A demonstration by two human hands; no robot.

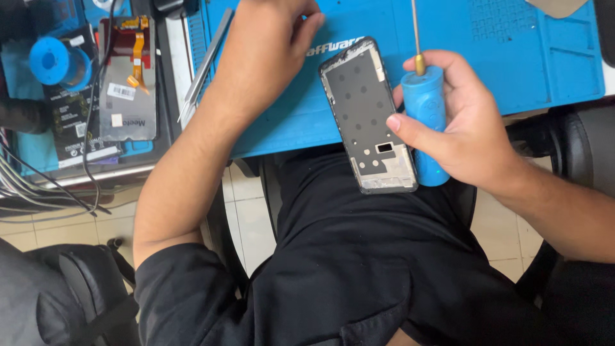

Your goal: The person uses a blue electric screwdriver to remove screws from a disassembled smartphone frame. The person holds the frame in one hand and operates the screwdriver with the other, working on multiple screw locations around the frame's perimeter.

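Observation:
My right hand grips a blue cylindrical powered screwdriver, whose thin metal shaft points up past the top edge. The same hand's thumb presses a stripped phone frame against the tool. The frame is dark grey with small holes and hangs half over the near edge of the blue work mat. My left hand rests on the mat to the left of the frame, fingers loosely stretched toward the top edge. Nothing is visible in it.
Metal tweezers lie along the mat's left edge. Further left a detached phone screen with an orange flex cable, a blue spool and several cables sit on a side tray. Black chair parts flank my lap, with a tiled floor below.

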